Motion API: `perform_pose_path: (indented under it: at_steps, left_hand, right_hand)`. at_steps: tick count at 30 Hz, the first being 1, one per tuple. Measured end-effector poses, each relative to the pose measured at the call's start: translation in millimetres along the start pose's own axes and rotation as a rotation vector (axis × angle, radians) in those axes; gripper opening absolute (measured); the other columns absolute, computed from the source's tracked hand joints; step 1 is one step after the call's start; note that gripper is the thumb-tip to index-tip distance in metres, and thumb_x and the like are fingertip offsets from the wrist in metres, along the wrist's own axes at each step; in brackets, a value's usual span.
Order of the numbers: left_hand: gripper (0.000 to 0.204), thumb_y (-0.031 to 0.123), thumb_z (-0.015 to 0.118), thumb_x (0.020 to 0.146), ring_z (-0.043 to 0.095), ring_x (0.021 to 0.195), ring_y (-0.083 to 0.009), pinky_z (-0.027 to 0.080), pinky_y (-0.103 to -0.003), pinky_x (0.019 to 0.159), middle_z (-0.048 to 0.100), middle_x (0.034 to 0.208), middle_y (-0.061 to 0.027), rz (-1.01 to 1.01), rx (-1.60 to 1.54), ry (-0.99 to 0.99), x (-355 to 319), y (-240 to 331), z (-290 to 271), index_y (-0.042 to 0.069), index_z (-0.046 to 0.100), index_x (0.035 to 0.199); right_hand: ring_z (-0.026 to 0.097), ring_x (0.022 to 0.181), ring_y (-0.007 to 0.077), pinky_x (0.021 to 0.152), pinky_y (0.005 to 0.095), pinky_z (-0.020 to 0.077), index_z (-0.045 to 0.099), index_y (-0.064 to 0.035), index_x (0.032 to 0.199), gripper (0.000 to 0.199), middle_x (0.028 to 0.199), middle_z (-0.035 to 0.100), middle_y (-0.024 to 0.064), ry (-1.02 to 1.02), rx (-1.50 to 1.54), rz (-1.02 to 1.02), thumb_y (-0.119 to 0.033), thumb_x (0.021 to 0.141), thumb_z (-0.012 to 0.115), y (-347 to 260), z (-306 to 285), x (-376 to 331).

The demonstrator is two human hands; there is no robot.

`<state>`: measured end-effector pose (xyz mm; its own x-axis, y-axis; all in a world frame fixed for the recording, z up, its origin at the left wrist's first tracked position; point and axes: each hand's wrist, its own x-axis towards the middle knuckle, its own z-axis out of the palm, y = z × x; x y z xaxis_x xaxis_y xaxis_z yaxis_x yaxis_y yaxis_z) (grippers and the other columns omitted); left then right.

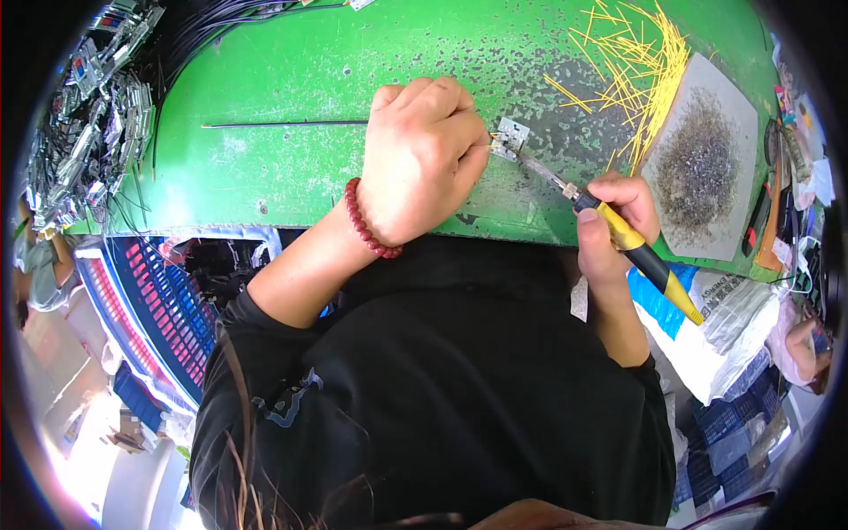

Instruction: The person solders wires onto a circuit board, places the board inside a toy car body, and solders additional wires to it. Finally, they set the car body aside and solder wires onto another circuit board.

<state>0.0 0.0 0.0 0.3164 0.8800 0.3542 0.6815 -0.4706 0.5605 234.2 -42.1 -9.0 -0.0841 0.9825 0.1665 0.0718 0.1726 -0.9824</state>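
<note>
Right hand (618, 221) grips a yellow-and-black, pen-shaped soldering iron (652, 269). Left hand (427, 150) is closed on a thin black cable (291, 124), fingertip contact hidden. Small silvery metal plate (513, 133) sits between left fingers and iron tip, over the green-painted worktop (291, 185). Risks: tip slipping leftward could burn those fingers; tugging the cable could disturb the plate's alignment.

Blue basket (183, 316), crumpled white bag (714, 360).

Left hand (428, 150) holds black cable (291, 124), right hand (621, 221) grips yellow-and-black soldering iron (649, 265), tip (536, 167) just beside small metal part (511, 134), yellow wires (658, 79) lie on green table (283, 177).
</note>
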Motion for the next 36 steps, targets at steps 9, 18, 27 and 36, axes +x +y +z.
perform_pose_path:
  at_steps: [9,18,27,36]
  left_hand:
    - [0.009,0.009,0.072,0.067,0.056,0.08,-0.0213,0.039,-0.035,0.073,0.056,0.083,-0.0014,-0.011,-0.015,-0.024,0,-3,-1,0.011,0.064,0.071]
    - [0.009,0.009,0.073,0.067,0.056,0.079,-0.0217,0.039,-0.035,0.073,0.057,0.082,-0.0019,0.002,-0.02,-0.026,2,0,-1,0.01,0.065,0.071]
    - [0.011,0.01,0.075,0.068,0.06,0.081,-0.0255,0.044,-0.038,0.072,0.062,0.083,-0.0045,0.158,0.003,-0.068,51,20,7,0.008,0.065,0.073]
    - [0.011,0.008,0.071,0.073,0.061,0.081,-0.0276,0.047,-0.039,0.071,0.061,0.08,-0.0071,0.373,-0.008,-0.187,95,-7,44,0.006,0.062,0.078]
  right_hand:
    - [0.051,0.064,0.0093,0.056,0.0234,0.0399,0.058,-0.0004,0.091,0.024,0.08,0.059,0.0074,-0.045,-0.089,-0.048,-0.011,0.077,0.074,-4,7,6]
    - [0.05,0.07,0.013,0.061,0.0256,0.0395,0.054,0.0006,0.096,0.033,0.086,0.057,0.0113,0.058,-0.047,-0.159,-0.02,0.081,0.074,1,-11,-8]
    - [0.046,0.069,0.011,0.063,0.0244,0.0367,0.052,0.0001,0.095,0.03,0.08,0.053,0.0067,0.302,-0.069,-0.215,-0.02,0.082,0.071,9,-55,-12]
    - [0.05,0.066,0.0147,0.061,0.0254,0.0417,0.051,0.0004,0.091,0.021,0.075,0.054,0.009,0.374,-0.093,-0.258,-0.012,0.079,0.063,13,-56,-9]
